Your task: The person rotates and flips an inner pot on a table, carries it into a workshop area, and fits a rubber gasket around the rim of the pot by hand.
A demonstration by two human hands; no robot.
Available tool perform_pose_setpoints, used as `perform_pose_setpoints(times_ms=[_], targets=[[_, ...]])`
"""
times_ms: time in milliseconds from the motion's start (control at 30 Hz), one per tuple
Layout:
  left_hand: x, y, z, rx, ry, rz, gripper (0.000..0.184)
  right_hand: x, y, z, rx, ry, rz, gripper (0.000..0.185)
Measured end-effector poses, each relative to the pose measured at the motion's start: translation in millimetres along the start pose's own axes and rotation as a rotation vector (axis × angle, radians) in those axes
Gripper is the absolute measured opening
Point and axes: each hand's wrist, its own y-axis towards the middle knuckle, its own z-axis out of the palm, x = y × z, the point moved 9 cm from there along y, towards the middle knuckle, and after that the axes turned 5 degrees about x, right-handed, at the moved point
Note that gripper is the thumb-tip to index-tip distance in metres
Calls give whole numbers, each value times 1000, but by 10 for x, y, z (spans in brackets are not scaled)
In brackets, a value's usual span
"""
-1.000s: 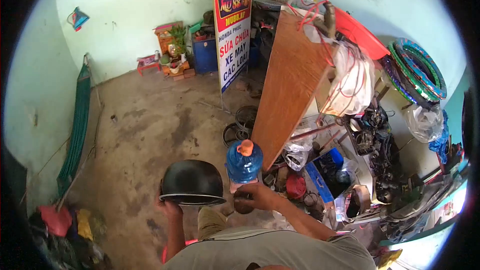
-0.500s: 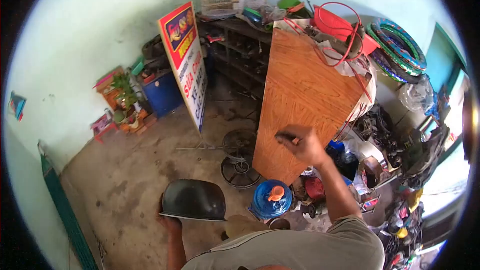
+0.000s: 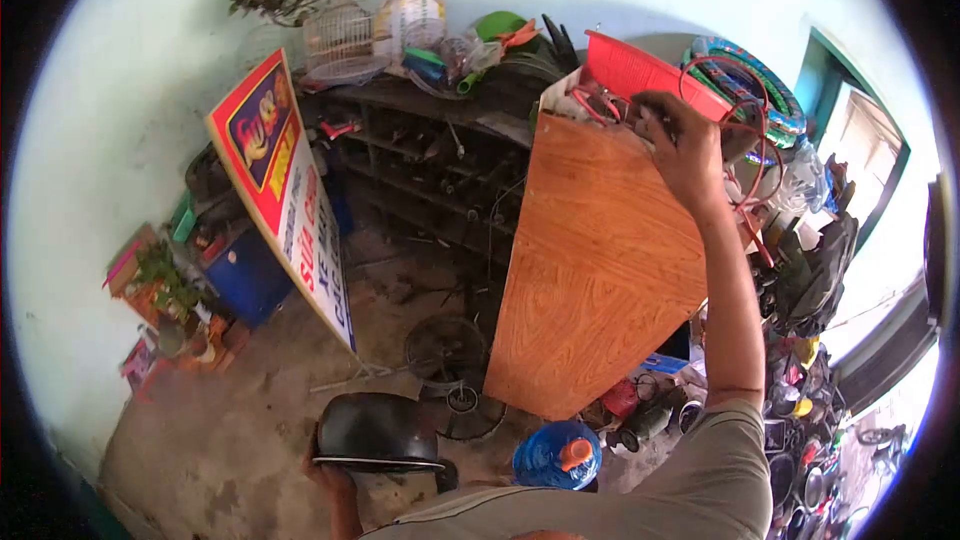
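Note:
My left hand (image 3: 330, 475) grips the near left side of a black basin (image 3: 378, 428), which is tilted with its rim toward me. My right hand (image 3: 685, 145) is raised over the far end of a tall wooden cabinet (image 3: 600, 260), beside the red basin (image 3: 655, 72) and a red cable (image 3: 765, 145). Its fingers are curled at the clutter on top; what they hold, if anything, is too small to make out. A blue water jug (image 3: 557, 455) with an orange cap stands near my body.
A tall signboard (image 3: 285, 190) leans at the left, before dark shelves (image 3: 430, 155) bearing a birdcage (image 3: 345, 42). Wheels (image 3: 450, 380) lie on the floor by the cabinet. Tyres (image 3: 750, 70) hang at the right, above heaped parts.
My right hand has risen from beside the water jug, across the cabinet, to its far end. My left hand still holds the black basin. The view has swung to the right.

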Motion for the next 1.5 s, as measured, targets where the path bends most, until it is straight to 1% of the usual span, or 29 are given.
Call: perform_pose_setpoints(times_ms=[100,133,200,233,300,333,400,433,500,533,567,600,633,700,767,833,867,933,967,1033,1100,1133,1167,1200,1233,1267,1333,1433,1500], targets=[[449,426,68,55,-99,-16,42,-496,607,253,65,-146,18,24],[1152,392,-342,78,-116,-26,42,-746,809,361,64,-174,29,24],[2490,482,-767,-97,-290,-220,42,-1206,1071,893,450,-343,29,26],[2468,647,-606,-83,-303,-225,42,-1284,1167,969,446,-362,36,26],[2428,865,-166,21,-409,-422,43,-1608,1008,1493,947,-474,149,28],[2287,962,95,42,-415,-431,43,-1692,1017,1591,945,-487,169,28],[1901,1137,280,-31,-193,-210,44,-1950,874,1827,939,-157,369,26],[2004,1232,340,-11,-197,-220,44,-2045,764,1972,1078,-439,183,25],[2311,1392,469,88,-154,-362,43,-2172,709,1981,1038,-376,205,26],[2205,1518,557,108,-160,-366,43,-2147,738,1948,991,-316,196,28],[2085,1626,709,202,-182,-385,42,-2162,733,1912,983,-330,211,28],[1915,1732,884,293,-204,-402,42,-2145,734,1895,945,-239,194,26],[1744,1842,976,310,-209,-401,42,-2108,730,1871,907,-145,175,25],[1548,1941,1202,371,-365,-484,42,-1953,771,1844,854,-111,155,24],[1599,1996,1252,399,-313,-532,42,-1722,789,1800,794,-71,149,23],[1716,2058,1291,437,-260,-575,42,-1604,903,1501,516,-21,358,20],[1838,2057,1283,457,-236,-569,41,-1535,929,1422,501,-32,380,20],[2084,2050,1297,505,-205,-567,40,-1362,1056,914,85,-15,377,21],[2212,2026,1312,526,-215,-571,40,-1239,984,780,73,-30,401,21],[2261,1991,1442,573,-223,-592,41,-511,838,403,-121,-147,236,23],[2220,1935,1604,618,-198,-638,49,296,431,252,-186,-357,201,22],[2447,1877,1583,642,-181,-656,49,539,165,215,-204,-401,225,19],[2827,1803,1605,650,-298,-684,51,830,-98,225,-181,-469,125,18],[3018,1753,1555,661,-408,-716,53,843,-513,195,-226,-365,256,21],[2987,1732,1461,704,-374,-744,53,854,-958,231,-232,-257,350,22],[2956,1714,1464,728,-341,-740,49,948,-1327,308,-182,-296,470,21],[2746,1680,1721,788,-276,-724,44,891,-2261,549,-108,-137,891,19],[2397,1493,2211,893,-204,-699,41,998,-3532,1105,136,-40,1023,26],[1996,1229,2520,956,-238,-664,38,1271,-4203,1405,270,218,1184,33]])
